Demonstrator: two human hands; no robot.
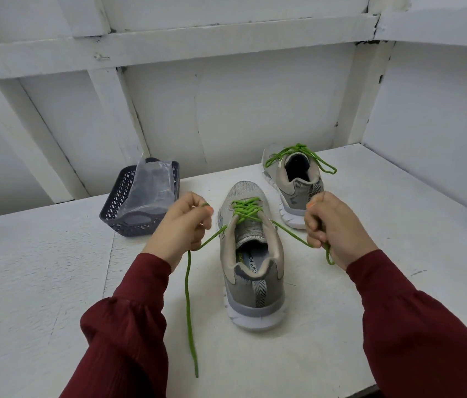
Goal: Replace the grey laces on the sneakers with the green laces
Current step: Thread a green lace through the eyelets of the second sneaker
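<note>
Two dark red sleeves [129, 326] reach forward over the white desk [40, 268]. The forearms are spread so that the near sneaker [252, 271] sits between the hands, heel toward the person. The spread looks deliberate. Each hand draws one end of the green lace [245, 209] outward and back from the top eyelets, which I judge is meant to snug the crossings before a knot.

The left hand [182, 225] is clenched round its strand, thumb and forefinger pinching it. The spare tail drops below that hand and trails along the desk toward the person. The right hand [334, 225] is fisted round the other strand, which runs taut from the shoe into the fingers and comes out under the palm as a short tail.

Beyond the right hand stands the far sneaker [295, 182], its green bow [298, 150] already tied, so it seems finished. Beyond the left hand a dark basket [117, 208] holds a clear plastic bag [154, 179]. No grey lace is visible.
</note>
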